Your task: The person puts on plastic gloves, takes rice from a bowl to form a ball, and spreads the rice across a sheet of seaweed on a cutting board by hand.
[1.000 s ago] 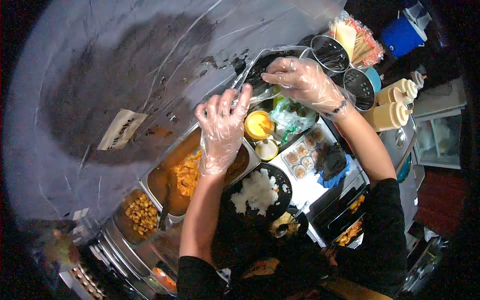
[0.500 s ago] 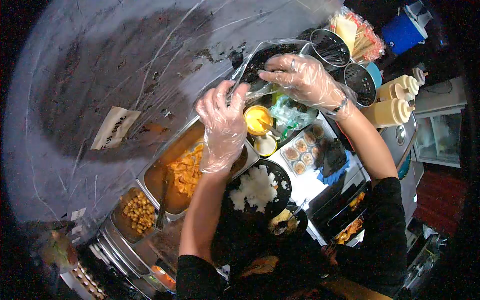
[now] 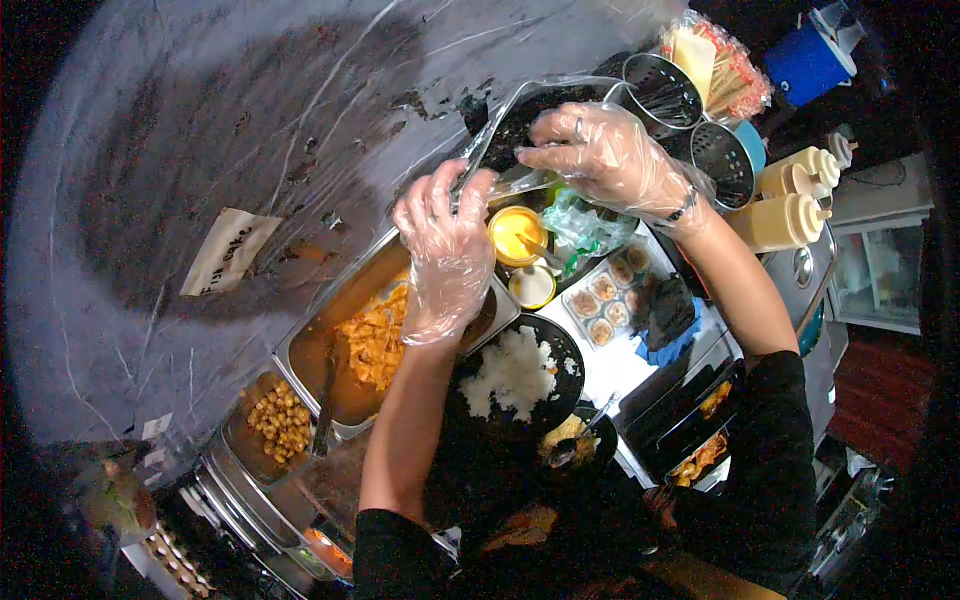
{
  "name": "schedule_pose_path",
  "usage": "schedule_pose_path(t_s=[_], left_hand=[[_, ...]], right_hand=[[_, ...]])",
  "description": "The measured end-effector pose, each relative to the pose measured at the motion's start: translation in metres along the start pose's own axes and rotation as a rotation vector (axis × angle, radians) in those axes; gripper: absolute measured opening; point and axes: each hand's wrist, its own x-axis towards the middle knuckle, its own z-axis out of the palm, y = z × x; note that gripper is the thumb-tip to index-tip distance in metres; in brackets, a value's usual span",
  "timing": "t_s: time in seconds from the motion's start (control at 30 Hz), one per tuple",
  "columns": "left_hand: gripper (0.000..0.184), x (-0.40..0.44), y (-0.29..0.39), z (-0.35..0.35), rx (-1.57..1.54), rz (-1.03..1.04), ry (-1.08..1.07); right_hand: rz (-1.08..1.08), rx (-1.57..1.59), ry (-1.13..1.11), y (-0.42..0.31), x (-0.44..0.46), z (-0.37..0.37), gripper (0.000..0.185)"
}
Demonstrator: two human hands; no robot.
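Clear plastic gloves cover both hands. My left hand [image 3: 447, 245] has its fingers curled on the edge of a clear plastic sheet [image 3: 515, 183], above a metal tray of orange food [image 3: 375, 345]. To its right, my right hand [image 3: 605, 160] pinches the same plastic between thumb and fingers, its fingertips partly hidden by glare. Just below the hands are an open jar of yellow sauce [image 3: 517, 236] and a crumpled pale green plastic bag [image 3: 583, 228]. A black bowl of white rice [image 3: 512, 375] lies nearer to me.
Two perforated metal cups [image 3: 722, 165], wrapped sticks [image 3: 735, 85] and squeeze bottles [image 3: 780, 222] stand at the right. A tray of small cups [image 3: 603, 300] is beside the rice. Brown round pieces [image 3: 278, 422] fill a container at lower left. A paper label [image 3: 232, 252] is on the plastic cover.
My left fingers have drawn closer together on the plastic, and my right hand has shifted slightly. The view has moved a little, with the label now further left.
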Motion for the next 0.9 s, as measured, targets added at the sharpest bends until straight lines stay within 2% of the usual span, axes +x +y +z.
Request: schedule_pose_path(t_s=[0.27, 0.33, 0.53, 0.67, 0.8, 0.83, 0.9], left_hand=[[0.047, 0.004, 0.003, -0.001, -0.034, -0.057, 0.001], [0.048, 0.005, 0.002, -0.002, -0.05, -0.06, -0.008], [0.046, 0.009, 0.004, -0.012, -0.107, -0.076, -0.031], [0.048, 0.015, 0.002, -0.021, -0.235, -0.129, -0.012], [0.032, 0.016, 0.004, -0.033, -0.363, -0.186, 0.037], [0.021, 0.018, 0.007, -0.034, -0.358, -0.189, 0.122], [0.018, 0.016, 0.004, -0.025, -0.342, -0.185, 0.178]], right_hand=[[0.024, -0.074, -0.047, -0.004, 0.006, 0.007, 0.021], [0.175, -0.215, -0.086, -0.009, 0.007, 0.007, 0.021], [0.019, -0.229, -0.014, -0.003, 0.013, 0.001, 0.021], [0.024, -0.24, 0.029, 0.001, 0.019, -0.01, 0.022], [0.007, -0.189, 0.092, 0.003, 0.016, -0.011, 0.027], [0.014, -0.19, 0.137, 0.003, 0.013, -0.01, 0.029], [0.024, -0.187, 0.181, 0.001, 0.007, -0.004, 0.031]])
